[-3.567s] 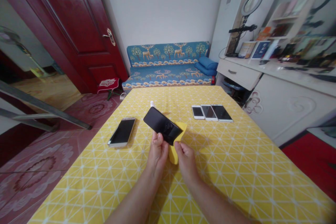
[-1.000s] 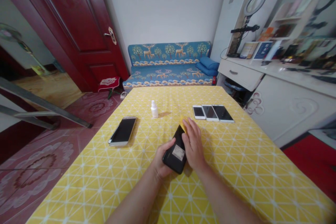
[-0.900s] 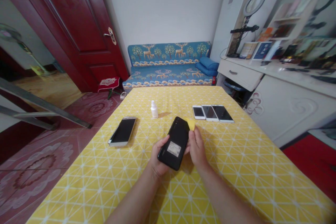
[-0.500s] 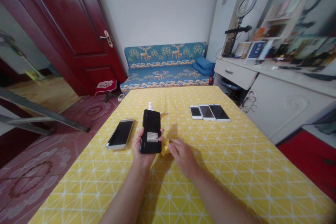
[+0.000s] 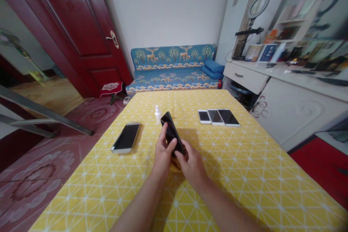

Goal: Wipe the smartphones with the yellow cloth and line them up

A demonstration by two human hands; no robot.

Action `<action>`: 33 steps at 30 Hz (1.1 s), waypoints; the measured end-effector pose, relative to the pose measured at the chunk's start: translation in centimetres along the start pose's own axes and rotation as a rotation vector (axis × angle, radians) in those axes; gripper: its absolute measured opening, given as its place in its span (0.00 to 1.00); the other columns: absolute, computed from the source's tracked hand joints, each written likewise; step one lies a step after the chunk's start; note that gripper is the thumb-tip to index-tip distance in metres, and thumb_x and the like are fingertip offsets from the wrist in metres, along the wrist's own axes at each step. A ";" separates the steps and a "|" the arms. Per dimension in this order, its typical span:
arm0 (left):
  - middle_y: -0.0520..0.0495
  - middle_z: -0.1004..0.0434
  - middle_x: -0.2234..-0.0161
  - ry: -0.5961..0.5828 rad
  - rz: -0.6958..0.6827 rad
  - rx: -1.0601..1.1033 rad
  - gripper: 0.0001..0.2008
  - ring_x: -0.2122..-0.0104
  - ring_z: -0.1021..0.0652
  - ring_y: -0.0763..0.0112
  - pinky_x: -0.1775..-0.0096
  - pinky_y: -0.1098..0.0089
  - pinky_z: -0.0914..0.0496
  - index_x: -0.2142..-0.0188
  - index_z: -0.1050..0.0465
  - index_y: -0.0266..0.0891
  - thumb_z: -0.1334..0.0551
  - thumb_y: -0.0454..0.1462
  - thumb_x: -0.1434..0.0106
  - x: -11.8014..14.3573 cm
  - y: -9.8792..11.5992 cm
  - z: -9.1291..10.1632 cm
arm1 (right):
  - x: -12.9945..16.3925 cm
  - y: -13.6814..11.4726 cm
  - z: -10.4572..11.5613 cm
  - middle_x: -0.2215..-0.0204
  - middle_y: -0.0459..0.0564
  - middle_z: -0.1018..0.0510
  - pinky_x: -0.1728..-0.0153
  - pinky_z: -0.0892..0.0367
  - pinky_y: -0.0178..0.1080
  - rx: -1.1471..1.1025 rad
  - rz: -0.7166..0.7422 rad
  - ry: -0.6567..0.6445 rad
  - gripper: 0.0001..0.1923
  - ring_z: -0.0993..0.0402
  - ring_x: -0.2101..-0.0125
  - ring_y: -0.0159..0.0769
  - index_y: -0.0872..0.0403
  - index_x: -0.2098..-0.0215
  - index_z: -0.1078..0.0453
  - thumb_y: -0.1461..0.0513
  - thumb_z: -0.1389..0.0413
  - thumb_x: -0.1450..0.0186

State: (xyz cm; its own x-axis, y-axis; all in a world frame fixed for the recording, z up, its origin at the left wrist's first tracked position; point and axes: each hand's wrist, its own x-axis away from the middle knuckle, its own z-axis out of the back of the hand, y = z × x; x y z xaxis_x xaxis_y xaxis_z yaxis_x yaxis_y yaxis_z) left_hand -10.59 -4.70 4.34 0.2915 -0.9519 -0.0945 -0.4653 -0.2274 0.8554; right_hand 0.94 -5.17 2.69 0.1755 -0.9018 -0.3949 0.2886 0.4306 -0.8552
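Slim glossy black phone (image 5: 172, 135) turned edge-on, both hands gripping

**Two bare forearms, nothing worn**

Only the person's forearms and hands show, entering from the near edge. The left hand (image 5: 163, 152) and the right hand (image 5: 191, 163) are bare: no gloves, rings or bracelets are visible. Both forearms are uncovered up to the near edge, with no sleeve or cuff in sight and no watch or band at either wrist. The fingers are short and rounded, and the nails look trimmed and unpainted where they can be made out. No marks or bandages show on the arms.
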 end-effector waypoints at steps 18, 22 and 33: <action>0.38 0.21 0.56 -0.214 0.074 -0.385 0.19 0.55 0.23 0.59 0.49 0.58 0.33 0.53 0.24 0.36 0.36 0.43 0.41 -0.9 -3.9 1.8 | 2.0 4.7 10.5 0.85 0.42 0.28 0.83 0.37 0.29 -0.497 -0.719 0.373 0.23 0.34 0.85 0.26 0.59 0.65 0.28 0.57 0.31 0.57; 0.38 0.21 0.56 -0.217 0.066 -0.419 0.17 0.55 0.23 0.59 0.50 0.60 0.33 0.55 0.23 0.35 0.36 0.43 0.41 -0.8 -3.7 1.6 | 1.8 4.3 11.0 0.79 0.42 0.23 0.76 0.26 0.37 -0.454 -0.689 0.358 0.46 0.25 0.79 0.34 0.53 0.40 0.40 0.57 0.31 0.55; 0.38 0.20 0.56 -0.226 0.080 -0.415 0.17 0.55 0.23 0.60 0.50 0.61 0.33 0.55 0.23 0.35 0.37 0.43 0.40 -0.9 -3.9 1.9 | 0.9 6.6 13.9 0.69 0.54 0.19 0.67 0.28 0.48 0.781 -0.314 0.033 0.28 0.22 0.66 0.51 0.50 0.50 0.25 0.46 0.39 0.45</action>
State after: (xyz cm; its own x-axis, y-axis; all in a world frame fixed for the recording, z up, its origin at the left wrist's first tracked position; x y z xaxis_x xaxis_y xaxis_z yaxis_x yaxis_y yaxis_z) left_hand -10.67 -3.36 0.14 0.0581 -0.9944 -0.0886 -0.0927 -0.0937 0.9913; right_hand 16.08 -2.66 1.40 -0.0453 -0.9792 -0.1976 0.8899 0.0504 -0.4534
